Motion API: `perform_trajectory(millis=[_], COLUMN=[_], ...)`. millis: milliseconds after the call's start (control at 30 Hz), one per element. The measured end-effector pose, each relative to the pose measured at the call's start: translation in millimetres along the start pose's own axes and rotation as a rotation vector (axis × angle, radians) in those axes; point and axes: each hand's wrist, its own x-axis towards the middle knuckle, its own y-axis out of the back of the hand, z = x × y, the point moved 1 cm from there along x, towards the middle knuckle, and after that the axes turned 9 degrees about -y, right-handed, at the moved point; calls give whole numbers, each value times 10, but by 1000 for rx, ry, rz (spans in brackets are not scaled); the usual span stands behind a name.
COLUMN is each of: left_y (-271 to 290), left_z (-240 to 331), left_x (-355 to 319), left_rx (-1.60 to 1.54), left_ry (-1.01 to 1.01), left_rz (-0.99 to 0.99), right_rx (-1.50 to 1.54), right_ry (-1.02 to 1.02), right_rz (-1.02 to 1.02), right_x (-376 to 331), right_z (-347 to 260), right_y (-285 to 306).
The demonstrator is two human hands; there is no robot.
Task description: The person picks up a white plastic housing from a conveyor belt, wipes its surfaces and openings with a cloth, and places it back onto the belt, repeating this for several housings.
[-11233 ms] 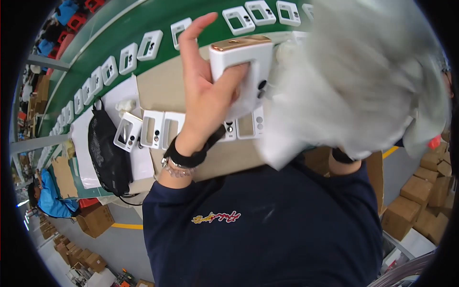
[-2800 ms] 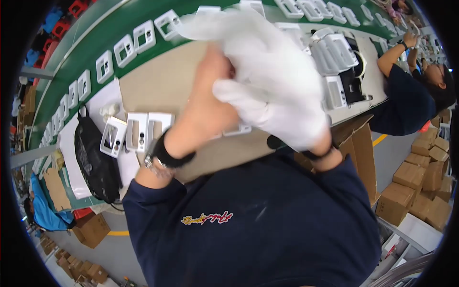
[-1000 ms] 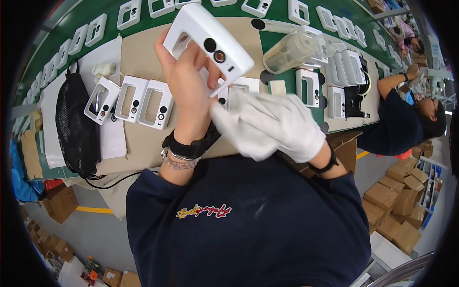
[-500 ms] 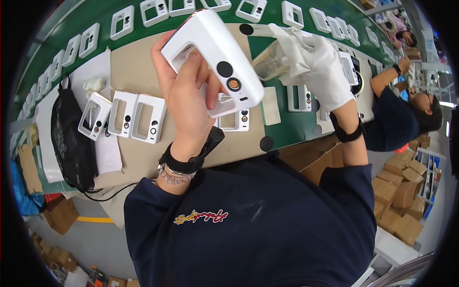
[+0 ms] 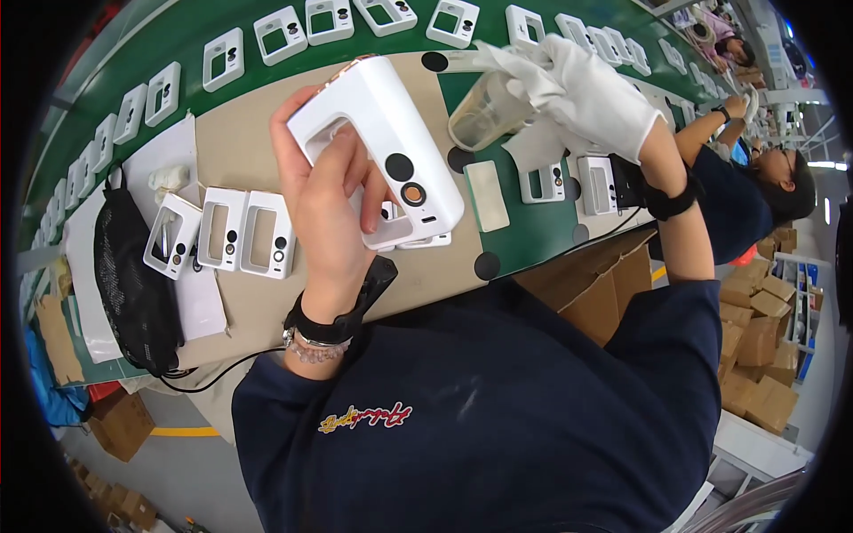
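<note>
My left hand (image 5: 333, 191) is bare and grips a white plastic housing (image 5: 404, 147), its fingers passing through the rectangular opening. The housing is tilted above the table; a black disc and a copper-coloured round part show on its face. My right hand (image 5: 604, 98) wears a white glove and holds a crumpled white cloth (image 5: 524, 80). That cloth is at the rim of a clear plastic cup (image 5: 477, 123), one corner of it hanging down beside the cup. Whether cloth or fingers reach inside is hidden. Partly behind the held housing, another white housing (image 5: 431, 241) lies on the table.
Three similar housings (image 5: 268, 235) lie at left, beside a black mesh bag (image 5: 133, 266). Several more (image 5: 222, 60) line the green bench along the back. A pale flat block (image 5: 487, 197) lies front of the cup. A co-worker (image 5: 733, 200) sits at right; an open cardboard box (image 5: 591, 298) is below the edge.
The whole view has shifted slightly. My left hand and its housing sit a little lower and further left. My right hand has moved the cloth slightly, and more of the cup now shows.
</note>
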Motion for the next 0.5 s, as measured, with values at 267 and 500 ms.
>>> perform_trajectory(millis=[267, 500], left_y=[9, -24], left_z=[-19, -6], left_x=[12, -85], left_rx=[-65, -31], left_ry=[26, 80], left_rz=[-45, -68], right_rx=[60, 1650], right_ry=[599, -156], right_rz=[36, 8], right_x=[92, -556], right_z=[369, -240], right_y=[88, -176])
